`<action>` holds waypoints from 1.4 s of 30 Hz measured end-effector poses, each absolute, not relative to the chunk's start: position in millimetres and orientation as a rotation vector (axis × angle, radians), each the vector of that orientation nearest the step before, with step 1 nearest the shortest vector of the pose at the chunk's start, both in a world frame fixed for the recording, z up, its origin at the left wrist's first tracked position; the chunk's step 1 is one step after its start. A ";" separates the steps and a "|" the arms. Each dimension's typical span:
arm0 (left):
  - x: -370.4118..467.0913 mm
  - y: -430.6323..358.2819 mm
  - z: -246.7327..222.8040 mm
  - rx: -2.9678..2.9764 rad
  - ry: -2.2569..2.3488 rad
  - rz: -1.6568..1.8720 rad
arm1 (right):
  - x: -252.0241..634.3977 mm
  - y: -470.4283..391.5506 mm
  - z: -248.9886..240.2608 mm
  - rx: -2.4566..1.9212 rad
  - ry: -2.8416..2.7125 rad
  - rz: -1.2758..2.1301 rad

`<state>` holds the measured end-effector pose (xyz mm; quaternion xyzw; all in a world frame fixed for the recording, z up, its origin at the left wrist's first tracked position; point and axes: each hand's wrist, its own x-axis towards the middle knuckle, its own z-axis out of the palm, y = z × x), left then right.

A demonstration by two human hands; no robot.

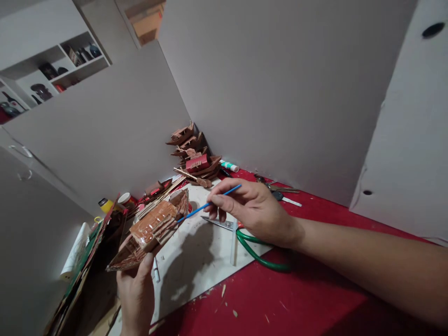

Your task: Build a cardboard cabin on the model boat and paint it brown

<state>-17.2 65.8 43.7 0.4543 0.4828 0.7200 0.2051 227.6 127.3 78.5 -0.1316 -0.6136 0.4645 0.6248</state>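
Note:
My left hand (pixel 137 284) grips a small brown model boat (pixel 154 221) from below, its thumb against the near side. The boat is tilted, and its curved orange-brown roof shines as if wet. Between the thumb and fingers of my right hand (pixel 250 207) is a thin blue brush (pixel 199 211). Its lower end meets the edge of the boat beside the roof; the tip is too small to make out. Under my right hand lie scissors with green handles (pixel 259 254), partly covered by it, near a whitish translucent stick (pixel 234 245).
A white board (pixel 196 280) lies on the red tabletop (pixel 280 298), with wood scraps around. Several finished-looking model boats (pixel 185 140) stand piled at the wall corner. A glue tube (pixel 230 166), cup (pixel 125 198), yellow bottle (pixel 106 204) and leaning sheets (pixel 82 261) sit around.

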 end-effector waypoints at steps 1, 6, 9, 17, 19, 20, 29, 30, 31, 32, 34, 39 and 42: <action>-16.9 66.0 44.2 1.258 1.327 2.013 | 229.5 129.2 79.6 -0.311 -1.401 1.046; -19.4 66.8 45.5 1.243 1.240 2.018 | 235.8 131.0 83.9 -0.366 -1.339 0.938; -21.7 66.6 43.9 1.240 1.248 2.025 | 232.1 125.2 80.7 -0.302 -1.385 0.923; -21.9 65.8 43.7 1.270 1.350 2.035 | 228.3 126.7 72.1 -0.268 -1.504 0.854; -23.2 66.1 43.4 1.270 1.366 2.033 | 231.1 128.3 73.2 -0.308 -1.483 0.821; -24.2 66.3 42.7 1.272 1.369 2.031 | 232.0 128.2 73.5 -0.312 -1.472 0.818; -29.1 66.6 35.7 1.304 1.450 1.990 | 230.7 126.6 66.5 -0.271 -1.625 0.686; -28.6 66.5 36.3 1.303 1.454 1.985 | 231.7 128.0 66.8 -0.298 -1.615 0.670; -28.1 66.3 36.9 1.301 1.456 1.983 | 232.8 129.3 67.4 -0.320 -1.593 0.661; -27.6 66.2 37.4 1.299 1.457 1.985 | 233.7 130.3 68.2 -0.338 -1.567 0.664; -26.8 66.1 37.9 1.296 1.457 1.995 | 234.7 130.4 69.6 -0.335 -1.513 0.709; -25.2 65.5 37.0 1.285 1.450 1.999 | 230.0 122.6 66.2 -0.251 -1.503 0.876; -24.4 65.4 37.6 1.278 1.447 1.987 | 227.4 121.7 61.0 -0.237 -1.562 0.863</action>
